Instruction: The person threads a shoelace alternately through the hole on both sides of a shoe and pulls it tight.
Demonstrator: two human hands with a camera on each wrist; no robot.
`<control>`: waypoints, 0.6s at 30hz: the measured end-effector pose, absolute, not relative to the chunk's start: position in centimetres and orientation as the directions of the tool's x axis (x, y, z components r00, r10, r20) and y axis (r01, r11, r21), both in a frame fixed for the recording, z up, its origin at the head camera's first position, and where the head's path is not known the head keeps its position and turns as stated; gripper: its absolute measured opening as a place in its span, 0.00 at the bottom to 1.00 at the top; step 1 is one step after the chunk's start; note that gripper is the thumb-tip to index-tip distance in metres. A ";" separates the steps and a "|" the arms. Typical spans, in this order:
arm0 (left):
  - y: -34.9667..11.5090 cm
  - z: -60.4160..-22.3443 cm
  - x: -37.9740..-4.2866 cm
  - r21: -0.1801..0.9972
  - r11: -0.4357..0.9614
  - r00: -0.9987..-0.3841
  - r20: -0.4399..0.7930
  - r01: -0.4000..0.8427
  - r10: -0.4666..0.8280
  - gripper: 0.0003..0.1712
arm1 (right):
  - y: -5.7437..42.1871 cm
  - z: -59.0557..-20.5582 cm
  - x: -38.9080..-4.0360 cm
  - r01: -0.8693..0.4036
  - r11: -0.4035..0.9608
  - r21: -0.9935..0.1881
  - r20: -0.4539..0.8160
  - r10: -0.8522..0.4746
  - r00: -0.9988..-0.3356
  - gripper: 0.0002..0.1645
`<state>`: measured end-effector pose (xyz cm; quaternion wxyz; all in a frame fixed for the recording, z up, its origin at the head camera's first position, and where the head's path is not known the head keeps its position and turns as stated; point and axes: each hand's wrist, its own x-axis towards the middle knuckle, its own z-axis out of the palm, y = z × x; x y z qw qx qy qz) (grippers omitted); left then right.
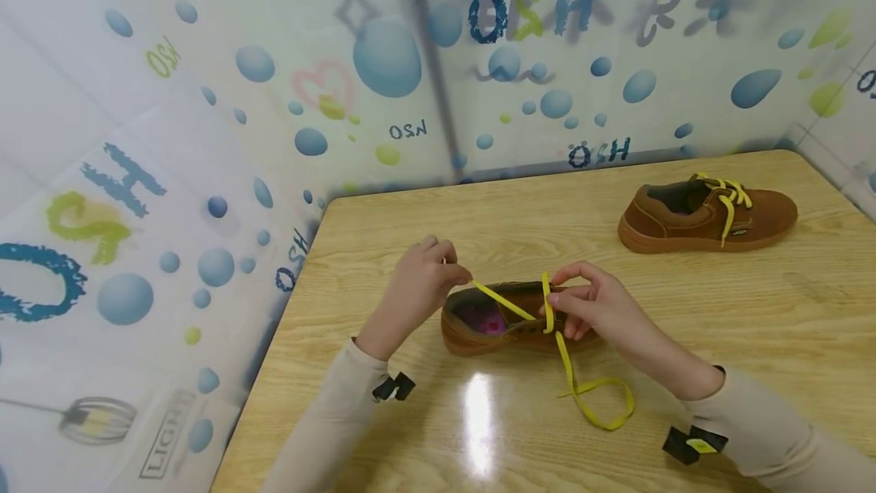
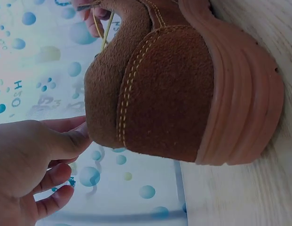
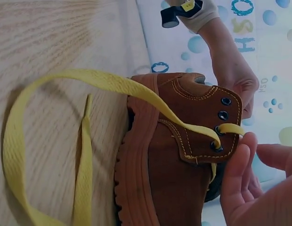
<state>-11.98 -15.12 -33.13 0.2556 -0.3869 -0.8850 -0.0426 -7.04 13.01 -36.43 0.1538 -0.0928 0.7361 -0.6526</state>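
Observation:
A brown low shoe (image 1: 472,341) with a yellow shoelace (image 1: 506,301) lies on the table before me, its toe pointing right. Above its heel opening my left hand (image 1: 417,280) pinches one stretch of the lace, which runs taut down to the eyelets. In the left wrist view the heel (image 2: 164,94) hides the left fingertips' hold. My right hand (image 1: 602,306) is at the front eyelets, its fingers on a short upright stretch of lace; its thumb partly covers the contact. In the right wrist view, a long loose lace end (image 3: 80,75) loops out from the eyelets.
A second brown shoe (image 1: 766,215), its yellow lace threaded, stands at the back right of the wooden table (image 1: 383,227). Patterned wall covering (image 1: 274,97) rises behind the table and along its left side. The loose lace curls on the tabletop in front of the near shoe.

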 end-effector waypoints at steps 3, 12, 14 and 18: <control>-15.3 -33.0 -12.1 -0.112 0.704 -0.567 0.510 0.701 0.646 0.04 | 12.9 -36.6 -7.0 0.074 0.128 -0.989 -0.113 -0.330 -0.937 0.26; -16.0 -32.5 -12.1 -0.130 0.726 -0.554 0.561 0.675 0.616 0.04 | 12.7 -36.6 -6.6 0.096 0.140 -0.986 -0.135 -0.309 -0.942 0.26; -16.2 -32.4 -12.2 -0.133 0.735 -0.553 0.573 0.666 0.605 0.03 | 12.7 -36.6 -6.5 0.090 0.140 -0.986 -0.129 -0.309 -0.942 0.25; -16.6 -32.2 -12.2 -0.124 0.746 -0.554 0.592 0.655 0.585 0.04 | 12.8 -37.1 -6.4 0.064 0.132 -0.989 -0.105 -0.335 -0.936 0.27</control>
